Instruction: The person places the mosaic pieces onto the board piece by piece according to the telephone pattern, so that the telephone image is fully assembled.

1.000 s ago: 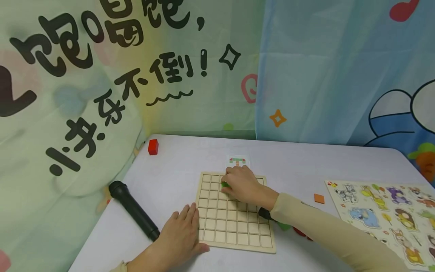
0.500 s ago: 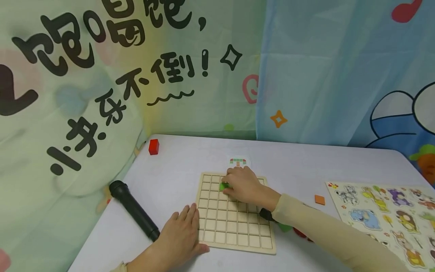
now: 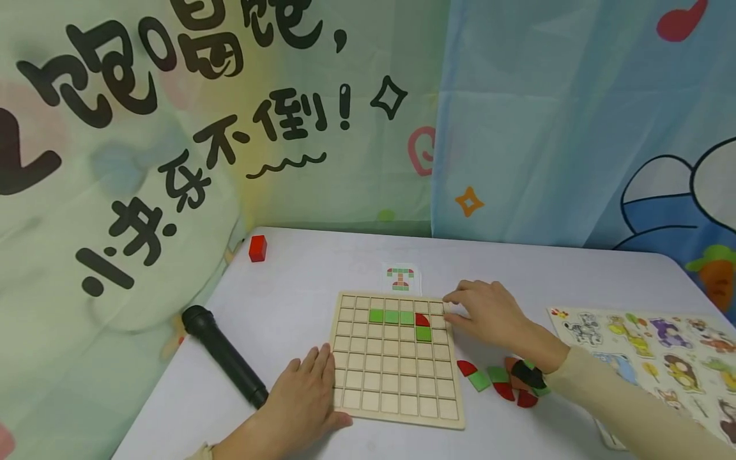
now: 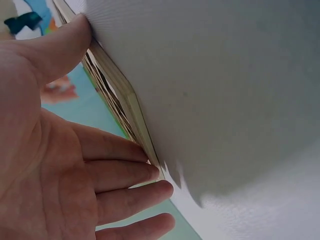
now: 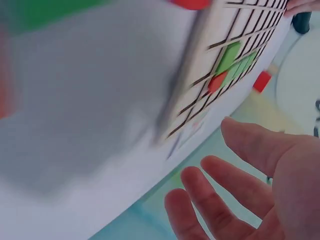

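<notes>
A wooden grid board (image 3: 391,383) lies on the white table. Three green squares (image 3: 391,317) form a row near its far side, ending at a red quarter-circle (image 3: 421,319). Below that red piece lies another green square (image 3: 423,334). My left hand (image 3: 307,393) rests along the board's left edge; in the left wrist view its extended fingers (image 4: 127,175) touch the wooden side. My right hand (image 3: 489,313) hovers by the far right corner, holding nothing. The right wrist view shows its thumb (image 5: 255,142) well apart from the fingers.
Loose red, green and orange-brown pieces (image 3: 479,381) lie right of the board. A pattern card (image 3: 400,278) sits behind it. A black microphone (image 3: 224,354) lies left, a red block (image 3: 257,248) far left, and an animal puzzle board (image 3: 627,332) right.
My right hand has let go of a green square in the grid and moved right, off the board, uncovering the row of pieces. My left hand has stayed put.
</notes>
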Tool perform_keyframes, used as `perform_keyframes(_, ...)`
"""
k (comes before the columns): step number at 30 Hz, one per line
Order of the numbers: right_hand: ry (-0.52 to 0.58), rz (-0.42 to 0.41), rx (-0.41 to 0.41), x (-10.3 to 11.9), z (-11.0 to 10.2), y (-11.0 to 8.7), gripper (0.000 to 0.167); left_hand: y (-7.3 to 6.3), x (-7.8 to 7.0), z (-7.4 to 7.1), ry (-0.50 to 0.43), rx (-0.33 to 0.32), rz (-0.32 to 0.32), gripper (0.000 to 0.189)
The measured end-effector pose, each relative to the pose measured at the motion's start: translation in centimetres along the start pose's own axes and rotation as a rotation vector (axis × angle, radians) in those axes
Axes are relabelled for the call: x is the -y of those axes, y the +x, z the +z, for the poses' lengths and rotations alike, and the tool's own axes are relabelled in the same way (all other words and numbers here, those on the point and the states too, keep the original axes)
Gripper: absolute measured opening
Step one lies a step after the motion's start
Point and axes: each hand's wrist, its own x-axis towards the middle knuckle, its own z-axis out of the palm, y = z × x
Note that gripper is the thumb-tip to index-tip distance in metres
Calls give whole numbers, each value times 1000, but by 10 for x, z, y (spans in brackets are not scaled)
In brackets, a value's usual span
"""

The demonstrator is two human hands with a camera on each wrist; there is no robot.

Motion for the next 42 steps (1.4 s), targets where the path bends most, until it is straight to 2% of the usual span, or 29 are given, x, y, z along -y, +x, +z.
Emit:
perform_keyframes(6,-3,116,30,-35,-7,-43,33,1,-1,0,-27,11,-9,98)
perform_keyframes(14,28,241,172,-63,-4,-85,37,1,-1,0,-28,11,1,98)
perform_keyframes(17,24,250,171,-62,-1,-96,35,0,0,1,-25,7,1,97)
perform_keyframes(24,19,185,118,-44,-1,-115,29,0,0,2,-24,-8,9,97)
perform_keyframes(27,20,199,160,-35,-3,-122,26,0,1,2,-11,-18,13,97)
perform_keyframes(33,77,293,297,-28,-1,-137,32,1,-1,2,17,-33,13,96)
perform_keyframes(37,94,317,298,-27,3,-142,37,1,-1,2,-3,-27,7,97)
perform_keyframes(42,115,320,265,-23,6,-143,30,1,-1,1,-25,-26,0,97)
